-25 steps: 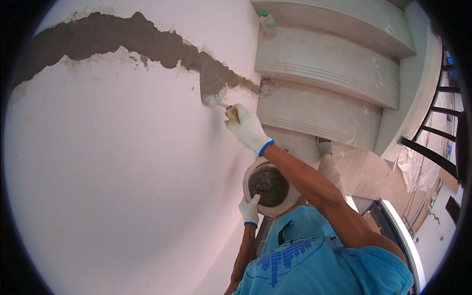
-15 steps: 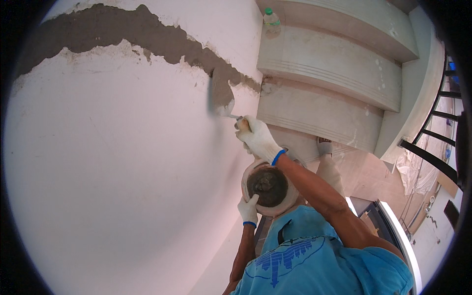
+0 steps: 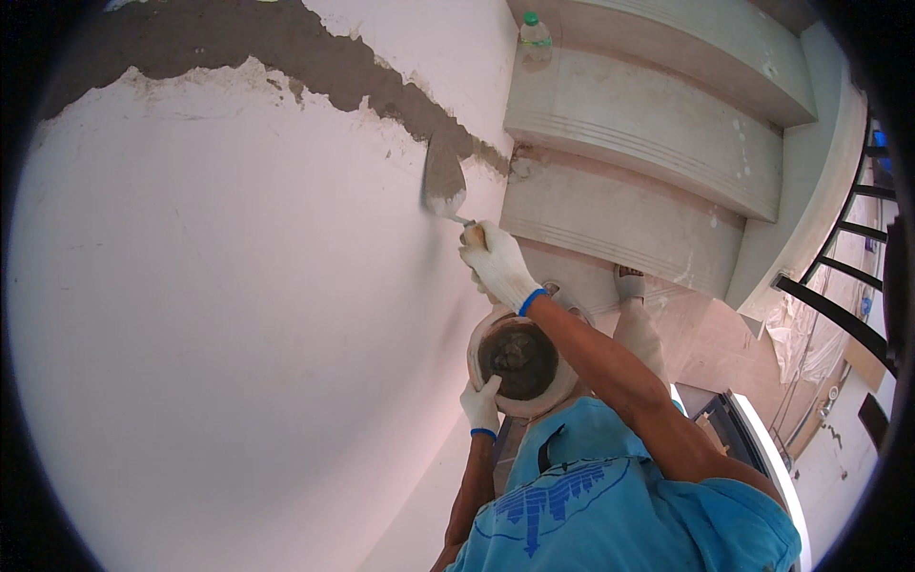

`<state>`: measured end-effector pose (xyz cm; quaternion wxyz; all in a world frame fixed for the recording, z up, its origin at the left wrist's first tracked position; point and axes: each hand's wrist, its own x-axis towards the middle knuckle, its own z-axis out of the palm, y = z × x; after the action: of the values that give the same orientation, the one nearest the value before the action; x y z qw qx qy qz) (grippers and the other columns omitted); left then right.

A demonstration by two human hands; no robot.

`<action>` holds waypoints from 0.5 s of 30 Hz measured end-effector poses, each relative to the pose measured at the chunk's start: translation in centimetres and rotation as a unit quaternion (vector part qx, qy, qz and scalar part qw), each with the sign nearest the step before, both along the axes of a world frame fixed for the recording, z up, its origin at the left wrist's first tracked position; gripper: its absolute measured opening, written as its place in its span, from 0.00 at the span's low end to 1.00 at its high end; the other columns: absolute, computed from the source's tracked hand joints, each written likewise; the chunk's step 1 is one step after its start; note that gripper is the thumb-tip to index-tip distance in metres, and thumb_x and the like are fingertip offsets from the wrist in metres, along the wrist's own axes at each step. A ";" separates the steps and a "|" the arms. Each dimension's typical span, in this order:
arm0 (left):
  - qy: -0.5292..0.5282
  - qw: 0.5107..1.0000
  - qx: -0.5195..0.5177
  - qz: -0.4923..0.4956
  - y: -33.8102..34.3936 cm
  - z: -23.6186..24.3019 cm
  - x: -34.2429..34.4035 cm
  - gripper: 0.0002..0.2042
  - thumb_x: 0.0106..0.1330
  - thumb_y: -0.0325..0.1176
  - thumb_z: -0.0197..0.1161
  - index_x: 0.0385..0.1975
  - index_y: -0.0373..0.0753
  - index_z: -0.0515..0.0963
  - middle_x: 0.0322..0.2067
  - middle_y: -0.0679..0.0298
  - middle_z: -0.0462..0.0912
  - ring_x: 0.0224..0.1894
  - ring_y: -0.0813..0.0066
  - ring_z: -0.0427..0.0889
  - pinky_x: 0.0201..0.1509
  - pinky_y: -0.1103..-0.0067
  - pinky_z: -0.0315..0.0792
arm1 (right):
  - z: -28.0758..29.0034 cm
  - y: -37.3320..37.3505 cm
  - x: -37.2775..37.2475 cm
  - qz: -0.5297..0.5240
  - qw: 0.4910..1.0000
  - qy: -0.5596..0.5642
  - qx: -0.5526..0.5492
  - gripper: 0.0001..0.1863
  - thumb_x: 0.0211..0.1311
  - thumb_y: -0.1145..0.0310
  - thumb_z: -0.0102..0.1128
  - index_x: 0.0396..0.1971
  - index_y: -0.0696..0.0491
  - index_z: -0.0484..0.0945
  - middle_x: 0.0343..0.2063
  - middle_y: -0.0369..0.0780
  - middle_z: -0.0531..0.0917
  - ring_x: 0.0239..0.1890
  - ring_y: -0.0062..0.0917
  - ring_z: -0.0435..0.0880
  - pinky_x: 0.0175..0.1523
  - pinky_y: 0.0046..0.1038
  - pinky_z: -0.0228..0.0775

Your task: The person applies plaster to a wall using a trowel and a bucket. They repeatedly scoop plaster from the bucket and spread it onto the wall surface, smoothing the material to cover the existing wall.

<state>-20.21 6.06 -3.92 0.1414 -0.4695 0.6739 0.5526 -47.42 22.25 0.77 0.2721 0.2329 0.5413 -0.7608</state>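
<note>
My right hand [image 3: 500, 264], in a white glove with a blue cuff, is closed round the handle of a trowel [image 3: 444, 179]. The trowel's blade lies at the lower edge of a rough grey mortar band [image 3: 324, 62] on the white wall [image 3: 219, 315], near the stair corner. Below it, my gloved left hand [image 3: 481, 405] grips the rim of a round bucket [image 3: 564, 386], its thumb over the edge. Grey wet mortar [image 3: 519, 360] lies inside the bucket, heaped in the middle.
Concrete stairs [image 3: 629, 143] rise to the right of the wall. A clear plastic bottle [image 3: 536, 36] with a green cap stands on an upper step. Black railing bars [image 3: 839, 310] curve along the right side. My sandalled foot [image 3: 629, 283] is by the lowest step.
The trowel blade has shifted slightly right along the mortar's lower edge, in my right hand's grip. The view has tilted a little. My left hand stays on the bucket rim.
</note>
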 end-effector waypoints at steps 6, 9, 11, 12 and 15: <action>0.024 1.000 0.018 0.000 -0.5 -0.5 0.5 0.23 0.64 0.29 0.73 0.57 0.25 0.81 0.48 0.56 0.88 0.44 0.67 0.87 0.49 0.73 0.81 | 1.1 -0.3 -0.7 -0.053 0.996 0.041 -0.057 0.10 0.67 0.72 0.61 0.45 0.55 0.75 0.25 0.34 0.76 0.19 0.18 0.75 0.22 0.27 0.67; 0.022 1.000 0.017 0.001 -0.5 -0.7 0.6 0.23 0.64 0.29 0.73 0.58 0.25 0.81 0.48 0.56 0.88 0.44 0.67 0.87 0.49 0.73 0.81 | 2.2 -0.9 -1.9 -0.052 0.995 0.053 -0.074 0.09 0.69 0.70 0.60 0.45 0.55 0.74 0.25 0.35 0.76 0.18 0.19 0.74 0.22 0.27 0.67; 0.021 1.000 0.016 -0.006 -0.3 -0.8 0.4 0.23 0.64 0.29 0.73 0.58 0.26 0.81 0.47 0.57 0.88 0.43 0.67 0.87 0.48 0.73 0.81 | 1.5 -1.5 -2.1 -0.023 0.996 0.048 -0.065 0.10 0.71 0.67 0.57 0.46 0.54 0.73 0.24 0.36 0.74 0.18 0.20 0.73 0.21 0.29 0.66; 0.018 1.000 0.010 -0.006 -0.4 -0.9 0.5 0.23 0.64 0.29 0.73 0.58 0.26 0.81 0.47 0.57 0.88 0.43 0.68 0.87 0.47 0.73 0.81 | 1.1 -1.8 -1.5 -0.016 0.997 0.039 -0.070 0.09 0.71 0.67 0.57 0.46 0.54 0.73 0.25 0.35 0.74 0.18 0.20 0.73 0.21 0.29 0.66; 0.007 1.000 -0.001 -0.001 -0.6 -0.7 0.5 0.22 0.64 0.29 0.73 0.56 0.26 0.82 0.46 0.57 0.88 0.43 0.68 0.87 0.47 0.73 0.81 | 0.9 -1.6 1.3 0.003 0.996 0.017 -0.084 0.10 0.69 0.69 0.59 0.46 0.55 0.74 0.26 0.35 0.76 0.18 0.19 0.74 0.21 0.28 0.66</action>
<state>-19.68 5.45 -4.65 0.1368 -0.4649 0.6759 0.5552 -46.14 20.69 1.65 0.2839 0.1943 0.4804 -0.8067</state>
